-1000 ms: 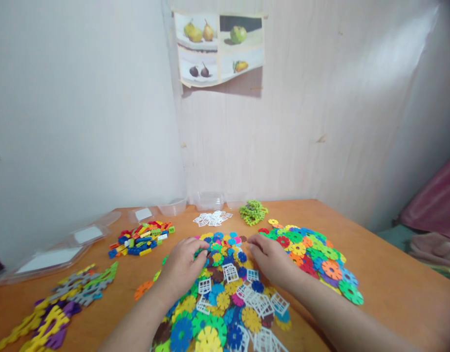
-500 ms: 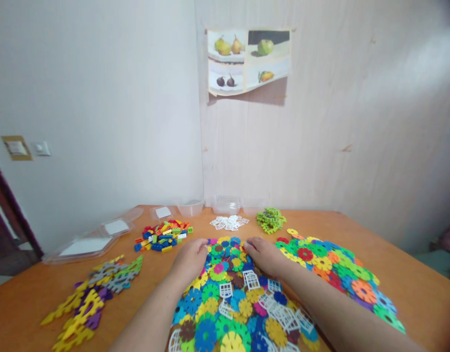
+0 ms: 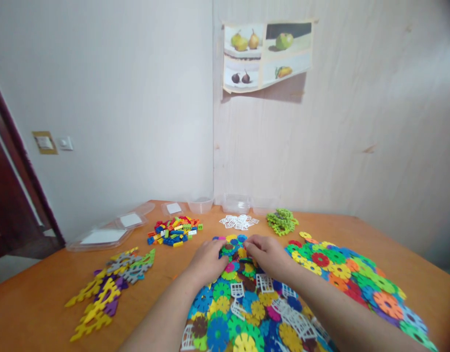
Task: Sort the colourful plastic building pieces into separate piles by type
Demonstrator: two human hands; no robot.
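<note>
A wide heap of snowflake-shaped plastic discs (image 3: 221, 291) in many colours spreads out in front of me. Small white lattice window pieces (image 3: 294, 320) lie among the discs. My left hand (image 3: 210, 261) rests on the heap's far left side, thumb and fingers apart, with no piece visible in it. Opposite it, my right hand (image 3: 267, 255) is at the heap's far right side with its fingers curled and pinched together. Whatever the right fingertips hold, if anything, is too small and hidden to make out.
At right lies a second disc heap (image 3: 356, 274). Behind are green pieces (image 3: 281, 222), white window pieces (image 3: 239, 222), building bricks (image 3: 173, 231) and clear tubs (image 3: 201, 205). Yellow, grey and purple notched pieces (image 3: 107, 293) and clear lids (image 3: 100, 238) lie left.
My view has turned slightly left. The right hand has gone from lying flat on the heap's edge to curled fingers, and the left hand has drawn nearer to me over the discs.
</note>
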